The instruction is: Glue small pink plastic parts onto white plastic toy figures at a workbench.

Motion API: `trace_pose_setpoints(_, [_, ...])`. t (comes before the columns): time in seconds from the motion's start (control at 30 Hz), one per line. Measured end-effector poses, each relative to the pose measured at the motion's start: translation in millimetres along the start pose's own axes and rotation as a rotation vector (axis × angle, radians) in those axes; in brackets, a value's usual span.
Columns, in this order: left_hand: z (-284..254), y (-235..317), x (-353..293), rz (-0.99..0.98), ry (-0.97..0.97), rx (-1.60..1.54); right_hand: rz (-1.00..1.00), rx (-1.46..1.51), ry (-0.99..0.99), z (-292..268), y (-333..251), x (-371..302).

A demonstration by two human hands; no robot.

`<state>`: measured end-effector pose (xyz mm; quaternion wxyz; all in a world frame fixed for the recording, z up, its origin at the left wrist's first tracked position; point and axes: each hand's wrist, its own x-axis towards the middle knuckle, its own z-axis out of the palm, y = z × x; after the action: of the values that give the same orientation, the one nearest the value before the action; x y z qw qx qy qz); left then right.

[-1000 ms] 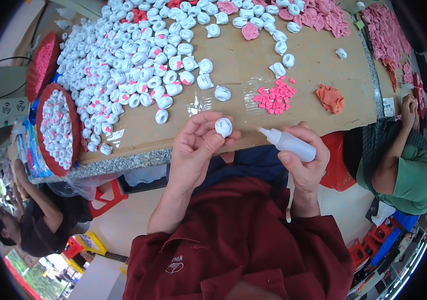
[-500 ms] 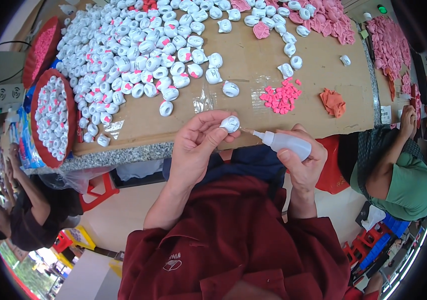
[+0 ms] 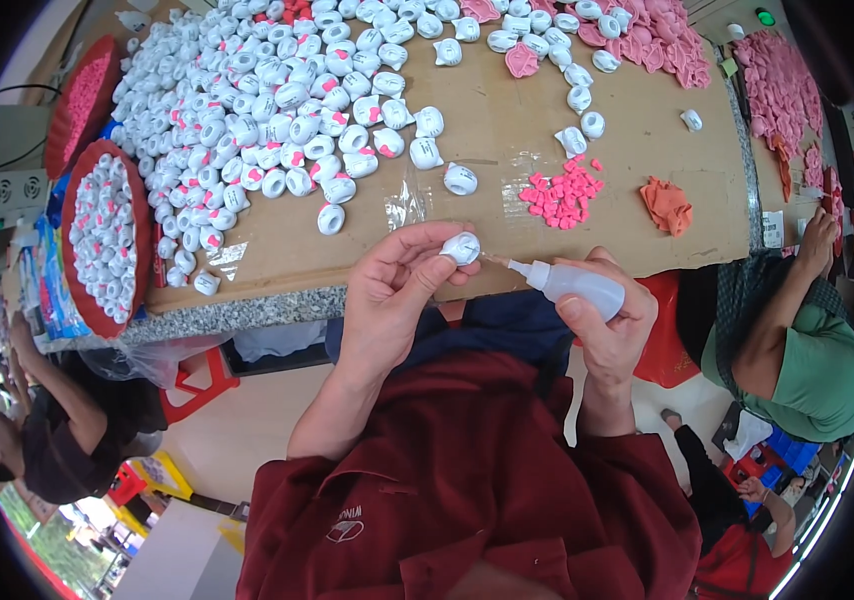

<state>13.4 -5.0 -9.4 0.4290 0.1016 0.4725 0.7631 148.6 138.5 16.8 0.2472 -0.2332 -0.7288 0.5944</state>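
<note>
Head view: I look down at a bench [image 3: 637, 115] topped with cardboard, its near edge faced in speckled stone.
Left hand [image 3: 387, 290]: I see it pinching one white piece [image 3: 462, 248] between thumb and fingers, just above the near edge, about midway along.
White piece: small and rounded, its top uncovered by the fingertips, facing the nozzle.
Right hand [image 3: 615, 312]: wrapped around a bottle [image 3: 589, 290], thumb on its near side; from here I cannot tell how hard it squeezes.
Bottle: pale, tilted, its nozzle [image 3: 515, 266] aimed left at the white piece. The thin tip ends just beside the piece; I cannot tell whether they touch.
White heap [image 3: 237, 110]: spread over the far left corner and down toward the near edge, some with pink bows on.
Pink bows [image 3: 561, 198]: a loose pile, beyond the bottle.
Cloth [image 3: 667, 206]: orange, crumpled, right of the bows, toward the right edge.
Pink pile [image 3: 647, 45]: flat pieces by the far right corner.
Red tray [image 3: 83, 300]: beside the left edge, holding white pieces.
Red bowl [image 3: 102, 47]: beyond the tray, with tiny pink bits.
Co-workers: I make out one in green [image 3: 827, 370] to the right, another in dark clothes [image 3: 67, 440] to the left.
</note>
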Motion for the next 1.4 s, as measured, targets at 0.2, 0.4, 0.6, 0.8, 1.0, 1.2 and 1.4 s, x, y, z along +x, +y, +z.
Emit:
trace_pose_setpoints(0.2, [1, 0, 0, -0.021, -0.001, -0.016, 0.018, -0.003, 0.011, 2, -2, 0])
trace_pose_setpoints(0.4, [0, 1, 0, -0.021, 0.004, -0.021, -0.022, -0.011, 0.000, -3, 1, 1])
trace_pose_setpoints(0.6, [-1, -1, -1, 0.019, 0.023, 0.002, -0.004, 0.008, -0.009, -2, -1, 0])
trace_pose_setpoints(0.8, [0, -4, -4, 0.069, 0.058, 0.064, 0.072, 0.177, 0.111, 5, -1, 4])
trace_pose_setpoints(1.0, [-3, -4, -15, 0.041, 0.120, 0.139, -0.259, -0.184, 0.056, 30, 15, 29])
trace_pose_setpoints(1.2, [-6, -4, -19, 0.047, 0.081, 0.148, -0.279, -0.281, 0.142, 55, 27, 34])
trace_pose_setpoints(1.4, [-5, -3, -21, 0.019, 0.072, 0.133, -0.196, -0.482, 0.253, 15, 14, 19])
